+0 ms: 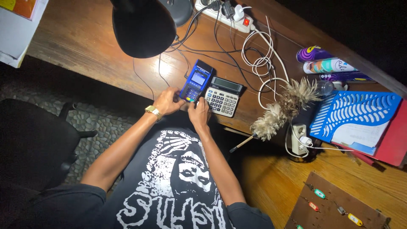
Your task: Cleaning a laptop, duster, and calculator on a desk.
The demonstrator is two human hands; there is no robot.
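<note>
A blue handheld card terminal point(196, 80) with a lit screen lies on the wooden desk point(85, 38), near its front edge. My left hand point(168, 101), with a gold watch at the wrist, grips the terminal's lower left side. My right hand point(199, 112) touches its bottom end, fingers on the keypad area. A grey desk calculator point(224, 96) lies right beside the terminal, touching the right hand's fingers.
A black desk lamp point(143, 26) hangs over the desk. A power strip point(227, 16) and tangled cables point(258, 63) lie behind. A feather duster point(285, 108), spray cans point(326, 63), a blue paper tray point(354, 116) and a board with key tags point(335, 208) are at the right. A black chair point(34, 144) stands left.
</note>
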